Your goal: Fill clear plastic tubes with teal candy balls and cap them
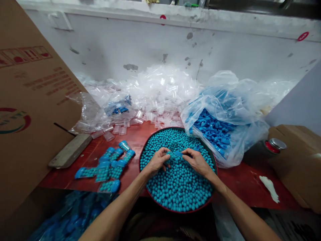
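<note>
Tube (176, 154), one, clamped between my left grip (156, 163) and right grip (198, 161) over one bowl (187, 211) of beads (180, 187), about eight filled tubes (110, 167) lying on the desk (238, 180).

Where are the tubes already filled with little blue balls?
In the head view, the filled tubes lie piled on the red table, left of the round tray of blue balls, over which the left hand and right hand hold another tube.

Left hand (156, 163), right hand (198, 162): both mine, both bare. Forearms bare for all their visible length, lean, with the wrist bones showing. Nothing worn comes into view; my skin is uncovered from the fingertips to the frame's lower edge.
</note>
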`<state>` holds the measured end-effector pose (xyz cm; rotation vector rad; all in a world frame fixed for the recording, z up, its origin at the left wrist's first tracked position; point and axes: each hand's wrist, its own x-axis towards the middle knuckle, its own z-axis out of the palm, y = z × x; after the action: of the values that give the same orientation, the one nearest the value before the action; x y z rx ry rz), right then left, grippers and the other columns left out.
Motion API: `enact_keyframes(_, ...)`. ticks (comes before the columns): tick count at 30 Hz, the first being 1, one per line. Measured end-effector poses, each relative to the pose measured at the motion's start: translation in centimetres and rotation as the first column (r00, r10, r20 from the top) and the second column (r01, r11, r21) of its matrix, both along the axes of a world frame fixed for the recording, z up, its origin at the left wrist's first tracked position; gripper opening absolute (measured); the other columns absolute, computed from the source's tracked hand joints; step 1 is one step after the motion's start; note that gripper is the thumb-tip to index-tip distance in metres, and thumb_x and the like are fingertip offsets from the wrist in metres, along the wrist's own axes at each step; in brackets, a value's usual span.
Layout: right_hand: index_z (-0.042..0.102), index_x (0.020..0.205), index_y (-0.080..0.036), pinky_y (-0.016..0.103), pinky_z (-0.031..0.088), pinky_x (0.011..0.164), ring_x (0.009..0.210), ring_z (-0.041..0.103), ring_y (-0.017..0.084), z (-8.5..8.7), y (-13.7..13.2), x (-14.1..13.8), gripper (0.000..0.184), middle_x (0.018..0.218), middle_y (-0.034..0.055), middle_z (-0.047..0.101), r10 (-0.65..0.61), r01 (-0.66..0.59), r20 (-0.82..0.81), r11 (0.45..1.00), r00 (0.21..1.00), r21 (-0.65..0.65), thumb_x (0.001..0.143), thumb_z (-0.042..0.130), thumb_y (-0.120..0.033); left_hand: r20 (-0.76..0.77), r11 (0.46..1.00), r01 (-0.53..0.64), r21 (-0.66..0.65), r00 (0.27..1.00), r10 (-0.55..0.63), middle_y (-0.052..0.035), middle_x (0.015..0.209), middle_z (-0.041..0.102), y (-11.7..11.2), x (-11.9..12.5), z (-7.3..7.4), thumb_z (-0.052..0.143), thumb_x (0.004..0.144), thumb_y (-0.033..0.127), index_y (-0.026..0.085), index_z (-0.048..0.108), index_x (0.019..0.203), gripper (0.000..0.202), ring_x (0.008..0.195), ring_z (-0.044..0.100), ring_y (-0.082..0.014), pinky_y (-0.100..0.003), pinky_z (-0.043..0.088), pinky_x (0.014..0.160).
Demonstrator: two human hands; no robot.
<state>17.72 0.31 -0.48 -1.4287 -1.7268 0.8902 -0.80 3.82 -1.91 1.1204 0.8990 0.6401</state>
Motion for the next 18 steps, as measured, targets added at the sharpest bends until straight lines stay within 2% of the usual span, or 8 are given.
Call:
enact_keyframes(3, 0.061, 0.083, -0.017, 0.026, 0.043, 0.071, 0.074, 0.056, 0.013, 0.3, 0.3, -1.0, 0.015, 0.077, 0.0001, 0.063, -0.084, 0.084, -0.091, 0.996, 0.992, -0.002, 0.076, 0.050, -0.024, 0.067, 1.000, -0.016, 0.027, 0.998, 0.014, 0.0028, 0.072, 0.052, -0.4, 0.6, 0.2, 0.054, 0.070, 0.037, 0.018, 0.041, 0.094, 0.034, 0.046, 0.053, -0.0067, -0.013, 0.034, 0.032)
enact_keyframes(5, 0.063, 0.082, -0.017, 0.026, 0.043, 0.071, 0.074, 0.056, 0.014, 0.4, 0.4, -1.9, 0.016, 0.077, 0.0002, 0.063, -0.102, 0.101, -0.125, 0.995, 0.987, -0.010, 0.075, 0.050, -0.024, 0.095, 0.998, -0.046, 0.040, 0.995, 0.042, 0.0017, 0.075, 0.052, -0.8, 0.9, 0.5, 0.054, 0.071, 0.037, 0.018, 0.040, 0.102, 0.039, 0.048, 0.053, -0.0068, -0.013, 0.035, 0.033)
enact_keyframes(10, 0.064, 0.079, -0.017, 0.027, 0.043, 0.071, 0.074, 0.057, 0.015, 0.4, 0.0, -2.8, 0.015, 0.076, 0.0016, 0.064, -0.132, 0.132, -0.124, 0.991, 0.983, -0.009, 0.075, 0.051, -0.024, 0.098, 0.995, -0.089, 0.039, 0.992, 0.085, -0.0035, 0.093, 0.050, -1.7, 1.2, 0.8, 0.055, 0.071, 0.032, 0.018, 0.036, 0.119, 0.053, 0.054, 0.053, -0.0066, -0.015, 0.040, 0.036)
enact_keyframes(14, 0.062, 0.085, -0.017, 0.026, 0.043, 0.071, 0.075, 0.057, 0.014, 0.0, -0.8, -2.6, 0.017, 0.079, 0.0029, 0.063, -0.042, 0.049, -0.061, 0.993, 0.997, 0.111, 0.078, 0.048, -0.022, 0.091, 0.993, -0.120, -0.006, 0.989, 0.120, -0.0023, 0.087, 0.053, -2.1, 1.2, 0.7, 0.056, 0.070, 0.031, 0.017, 0.042, 0.114, 0.048, 0.050, 0.053, -0.0063, -0.014, 0.038, 0.033)
enact_keyframes(18, 0.060, 0.089, -0.018, 0.026, 0.044, 0.069, 0.072, 0.055, 0.013, -0.6, -1.2, -2.7, 0.018, 0.076, 0.0034, 0.059, 0.048, -0.050, 0.013, 0.961, 0.999, 0.273, 0.081, 0.043, -0.019, 0.079, 0.985, -0.172, -0.033, 0.982, 0.174, -0.0003, 0.080, 0.054, -2.2, 1.5, 0.9, 0.059, 0.067, 0.031, 0.017, 0.047, 0.105, 0.042, 0.044, 0.050, -0.0050, -0.012, 0.032, 0.029)
